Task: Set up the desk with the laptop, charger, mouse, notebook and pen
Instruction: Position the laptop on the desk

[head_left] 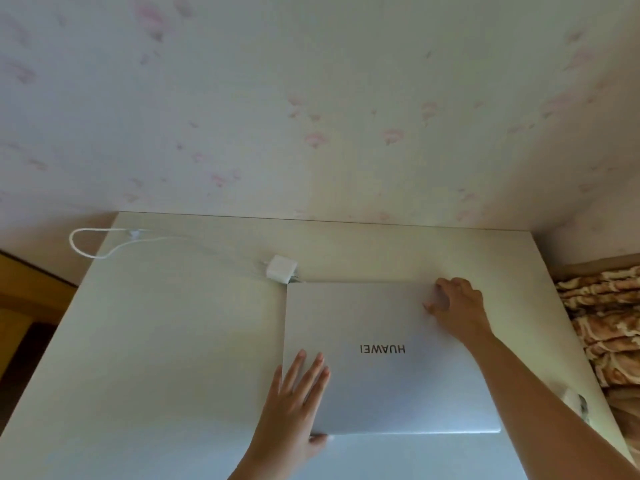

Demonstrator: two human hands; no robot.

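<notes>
A closed silver laptop (381, 358) lies flat on the white desk (166, 341), its logo upside down to me. My left hand (294, 403) rests on the laptop's near left corner, fingers spread on the lid and thumb under the front edge. My right hand (457, 306) is on the far right part of the lid, fingers curled with the tips touching it. A white charger brick (282, 269) sits just beyond the laptop's far left corner. Its white cable (90, 244) runs left and loops over the desk's far left edge.
The desk stands against a wall with pale floral wallpaper (311, 116). A brown patterned blanket (609, 323) lies beside the desk on the right. A small white object (575, 400) sits near the desk's right edge, partly hidden by my right forearm. Wooden furniture (27, 289) shows at left.
</notes>
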